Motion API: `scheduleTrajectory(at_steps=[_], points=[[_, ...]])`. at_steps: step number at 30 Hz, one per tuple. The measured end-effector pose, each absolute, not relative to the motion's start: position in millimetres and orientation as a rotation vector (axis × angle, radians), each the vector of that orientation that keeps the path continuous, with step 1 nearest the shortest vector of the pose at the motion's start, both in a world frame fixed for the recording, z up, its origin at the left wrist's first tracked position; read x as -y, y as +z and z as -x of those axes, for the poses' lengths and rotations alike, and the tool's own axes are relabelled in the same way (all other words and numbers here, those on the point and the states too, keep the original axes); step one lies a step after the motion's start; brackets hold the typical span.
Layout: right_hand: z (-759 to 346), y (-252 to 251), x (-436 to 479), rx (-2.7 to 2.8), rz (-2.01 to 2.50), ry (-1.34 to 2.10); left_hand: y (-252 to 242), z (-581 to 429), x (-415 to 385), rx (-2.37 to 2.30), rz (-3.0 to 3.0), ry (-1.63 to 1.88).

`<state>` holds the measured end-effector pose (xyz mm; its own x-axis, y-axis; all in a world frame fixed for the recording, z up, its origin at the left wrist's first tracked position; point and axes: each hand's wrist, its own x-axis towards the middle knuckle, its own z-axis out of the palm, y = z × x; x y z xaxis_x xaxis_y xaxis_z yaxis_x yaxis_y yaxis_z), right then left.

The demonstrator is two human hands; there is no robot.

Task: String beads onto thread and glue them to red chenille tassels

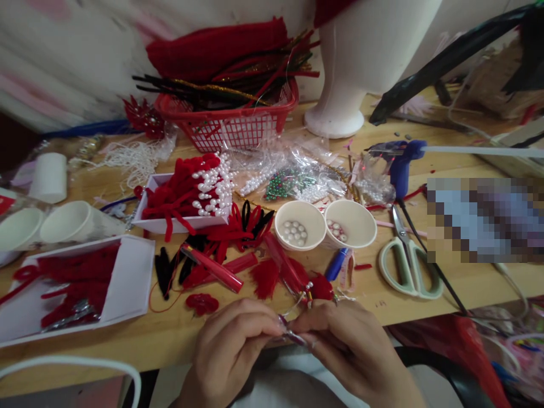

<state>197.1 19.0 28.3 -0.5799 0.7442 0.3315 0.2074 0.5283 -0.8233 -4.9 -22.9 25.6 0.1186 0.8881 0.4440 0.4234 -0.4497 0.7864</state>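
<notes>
My left hand (238,343) and my right hand (346,343) meet at the table's front edge, fingers and thumbs pinched. Between their fingertips is a small, shiny purplish piece (294,336), mostly covered, so its kind is unclear. Just beyond the fingers lie a red tassel (266,277), red plastic tubes (221,272) and a few tiny pearl beads. A red fuzzy flower (203,304) rests close to my left hand. Two white paper cups stand ahead: the left cup (297,243) contains white pearls (294,232), the right cup (361,238) a few pinkish beads (335,230).
Green-handled scissors (399,266) and a blue glue gun (399,175) lie at the right. White boxes of red fuzzy pieces (136,283) are on the left. Behind stand a red basket (233,127) and a white mannequin stand (340,107). Bagged beads (293,178) lie mid-table.
</notes>
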Motion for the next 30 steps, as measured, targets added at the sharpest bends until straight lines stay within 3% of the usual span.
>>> scheduleTrajectory(at_steps=[30], points=[[-198.8, 31.0, -19.6, 2.156, 0.761, 1.035, 17.2, 9.6, 26.7, -1.289, -2.033, 1.2]])
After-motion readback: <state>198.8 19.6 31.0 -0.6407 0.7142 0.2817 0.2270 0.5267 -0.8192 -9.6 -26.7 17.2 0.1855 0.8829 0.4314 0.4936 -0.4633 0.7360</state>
